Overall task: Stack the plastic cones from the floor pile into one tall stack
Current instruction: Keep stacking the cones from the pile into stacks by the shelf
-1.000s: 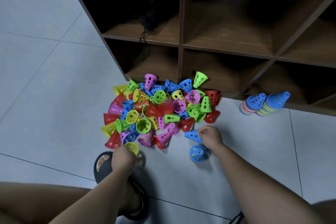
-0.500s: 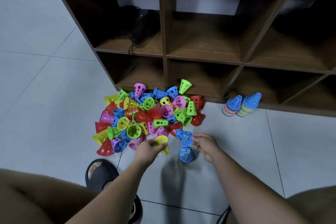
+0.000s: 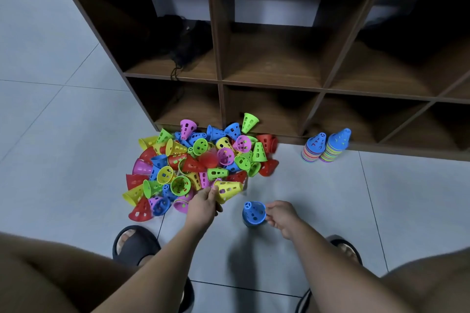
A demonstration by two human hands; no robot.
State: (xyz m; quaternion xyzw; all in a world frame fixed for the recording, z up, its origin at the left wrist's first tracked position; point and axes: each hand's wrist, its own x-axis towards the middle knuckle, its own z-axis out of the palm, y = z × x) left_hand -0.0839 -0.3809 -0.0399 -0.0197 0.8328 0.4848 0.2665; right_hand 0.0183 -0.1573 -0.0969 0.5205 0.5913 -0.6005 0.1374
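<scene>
A pile of perforated plastic cones point(image 3: 201, 162) in red, yellow, green, blue and purple lies on the floor against the shelf's foot. My left hand point(image 3: 202, 204) grips a yellow cone point(image 3: 229, 189) by its rim, tip pointing right, just off the pile's near edge. My right hand point(image 3: 282, 216) pinches the rim of a blue cone point(image 3: 253, 213), which sits over a second blue one on the tile. Two short multicoloured stacks topped in blue point(image 3: 325, 146) stand to the right by the shelf.
A dark wooden cubby shelf point(image 3: 269, 84) fills the back, with a black bundle and cord point(image 3: 183, 43) in its upper left bay. My feet in black sandals point(image 3: 134, 244) rest on the grey tiles on either side of my arms.
My left hand lifted a yellow cone from the pile's near left side and carried it right. My right hand set one blue cone over the other on the floor.
</scene>
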